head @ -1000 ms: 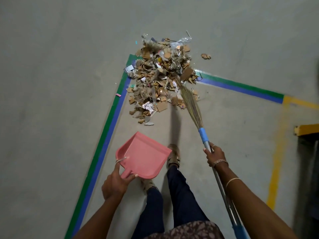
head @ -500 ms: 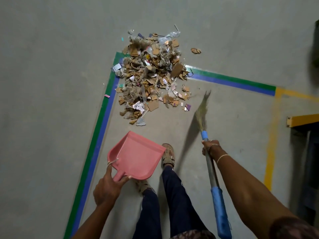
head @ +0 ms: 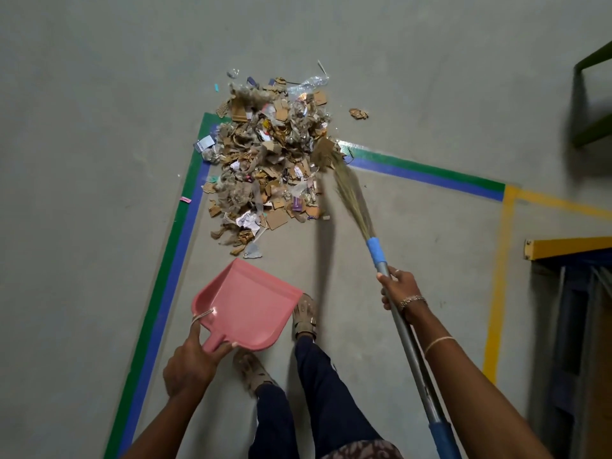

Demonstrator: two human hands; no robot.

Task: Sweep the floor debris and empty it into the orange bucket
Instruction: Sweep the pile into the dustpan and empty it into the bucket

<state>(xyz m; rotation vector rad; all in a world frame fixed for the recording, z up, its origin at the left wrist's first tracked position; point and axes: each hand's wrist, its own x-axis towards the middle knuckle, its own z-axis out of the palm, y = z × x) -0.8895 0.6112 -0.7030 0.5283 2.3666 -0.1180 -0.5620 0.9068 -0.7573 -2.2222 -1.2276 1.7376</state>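
Observation:
A pile of debris, cardboard scraps, paper and fluff, lies on the grey floor over the corner of the green and blue tape. My left hand grips the handle of a pink dustpan, held just short of the pile's near edge. My right hand grips the metal shaft of a grass broom. The broom's bristle tips touch the right side of the pile. No orange bucket is in view.
My two feet in sandals stand just behind the dustpan. A stray cardboard scrap lies right of the pile. Yellow floor tape runs on the right, beside a yellow and blue rack. A dark green frame stands at the top right.
The broom, pulled back and lifted off the floor half a second ago, has swung forward again so its tips reach the pile's right side. The dustpan has barely moved.

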